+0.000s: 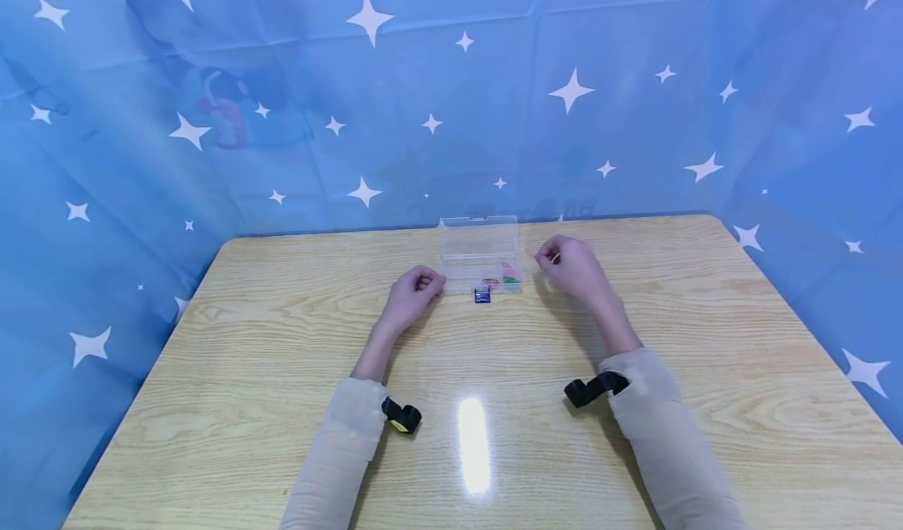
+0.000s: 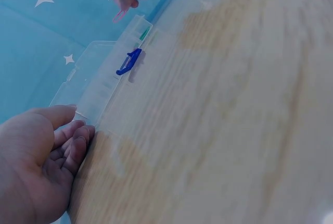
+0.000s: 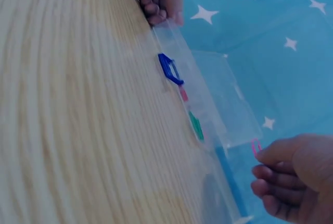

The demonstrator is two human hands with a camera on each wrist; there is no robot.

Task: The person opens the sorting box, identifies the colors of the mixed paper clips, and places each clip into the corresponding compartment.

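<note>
A clear plastic box with compartments stands near the table's back edge, its hinged lid raised. My left hand holds the box's left end, thumb and curled fingers at the corner. Beyond the right end, my right hand pinches a pink paper clip between thumb and forefinger, raised off the table and apart from the box. Green clips and reddish-pink clips lie in compartments at the right of the box. A blue latch-like piece sits at the box's front wall.
The light wood table carries a bright light reflection at its front middle. A blue cloth with white stars hangs close behind the box and along the sides. Black wrist straps with cameras sit on both sleeves.
</note>
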